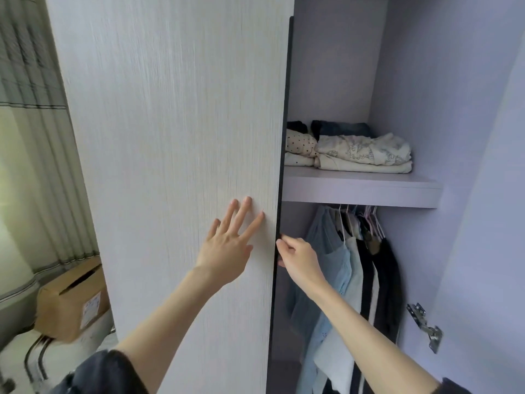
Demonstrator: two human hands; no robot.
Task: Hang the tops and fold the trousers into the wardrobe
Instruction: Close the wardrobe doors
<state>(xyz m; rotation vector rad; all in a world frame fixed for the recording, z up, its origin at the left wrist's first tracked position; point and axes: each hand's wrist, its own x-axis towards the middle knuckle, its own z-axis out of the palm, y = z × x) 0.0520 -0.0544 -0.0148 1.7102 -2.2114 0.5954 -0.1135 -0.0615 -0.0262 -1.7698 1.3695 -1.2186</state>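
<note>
The wardrobe's left door is a pale wood-grain panel with a dark edge. My left hand lies flat against its face, fingers spread. My right hand curls its fingers round the door's dark edge. Inside, folded trousers and clothes are stacked on the shelf. Below the shelf, several tops hang on hangers: light blue, pale and black ones.
The right door is open, with a metal hinge on its inner face. To the left, a cardboard box sits on white bundles by a curtain.
</note>
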